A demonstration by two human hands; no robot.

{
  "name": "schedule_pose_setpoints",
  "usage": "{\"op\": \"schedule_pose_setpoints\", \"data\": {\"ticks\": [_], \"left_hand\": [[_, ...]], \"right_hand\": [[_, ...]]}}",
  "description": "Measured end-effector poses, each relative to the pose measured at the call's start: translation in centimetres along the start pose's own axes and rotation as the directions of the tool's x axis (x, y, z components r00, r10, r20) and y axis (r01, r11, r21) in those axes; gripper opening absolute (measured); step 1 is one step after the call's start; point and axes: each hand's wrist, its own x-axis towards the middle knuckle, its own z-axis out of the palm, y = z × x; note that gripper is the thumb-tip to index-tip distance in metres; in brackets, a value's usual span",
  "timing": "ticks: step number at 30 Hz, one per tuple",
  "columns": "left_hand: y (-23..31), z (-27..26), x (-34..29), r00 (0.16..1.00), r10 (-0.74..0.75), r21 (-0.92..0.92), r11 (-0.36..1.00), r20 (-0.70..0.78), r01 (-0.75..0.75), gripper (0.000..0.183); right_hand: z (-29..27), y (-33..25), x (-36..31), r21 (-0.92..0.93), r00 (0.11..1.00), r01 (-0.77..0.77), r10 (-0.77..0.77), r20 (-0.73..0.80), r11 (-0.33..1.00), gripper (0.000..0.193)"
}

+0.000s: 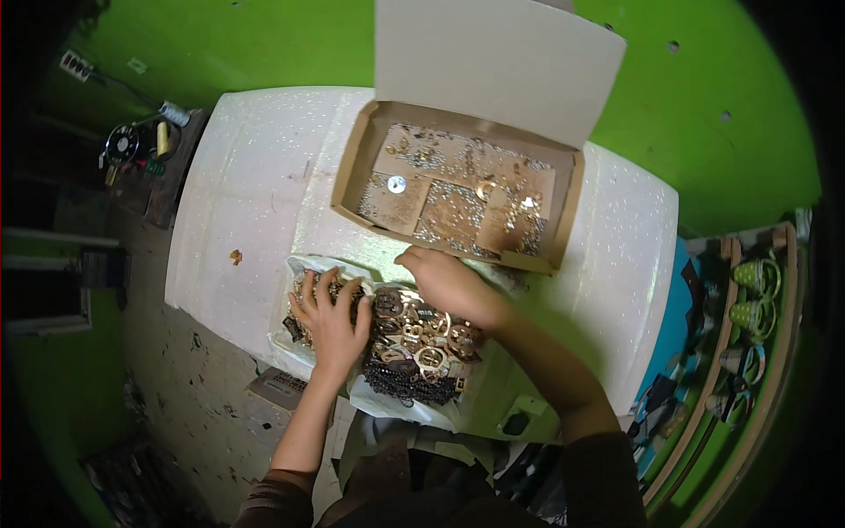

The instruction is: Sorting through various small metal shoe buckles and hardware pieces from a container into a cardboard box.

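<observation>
My left hand (334, 319) lies with fingers spread over a white plastic bag (283, 333) of small gold and dark metal pieces. My right hand (440, 280) is closed with its fingers curled, above the table just short of the cardboard box; whatever is in it is hidden. Beneath the right wrist sits a second plastic bag (409, 410), heaped with gold-coloured buckles (429, 359) and a bunch of black beads (400, 384). The open cardboard box (345, 180) holds scattered tiny shiny pieces, a white disc (397, 185) and a gold curved piece (484, 190).
A glittery white table (246, 176) carries all this, with a small brown scrap (236, 257) at its left. The box's raised lid (493, 62) stands against the green wall. At right, a wooden rack (731, 352) holds green sandals (753, 295); at left, spools (163, 139) stand on a small stand.
</observation>
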Motion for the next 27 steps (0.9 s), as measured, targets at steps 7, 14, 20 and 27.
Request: {"op": "schedule_pose_setpoints", "data": {"ticks": [7,14,20,27], "left_hand": [[0.4,0.4,-2.7,0.999,-0.030,-0.110,0.993,0.024,0.033,0.025],[-0.9,-0.5,-3.2,0.997,-0.077,-0.149,0.986,0.001,0.076,0.024],[-3.6,-2.1,-4.1,0.994,-0.108,-0.132,0.985,0.006,0.108,0.025],[-6.7,-2.9,-5.5,0.998,0.028,-0.121,0.992,0.048,-0.022,0.020]], "right_hand": [[6.0,2.4,4.1,-0.381,0.984,0.168,-0.133,0.117,0.909,0.012],[6.9,3.1,5.5,-0.492,0.960,0.279,-0.224,0.169,0.825,0.007],[5.0,-0.1,6.2,0.198,0.995,0.050,-0.032,-0.094,0.979,0.008],[2.4,-6.4,5.2,0.602,0.923,-0.381,0.258,0.284,0.702,0.020]]}}
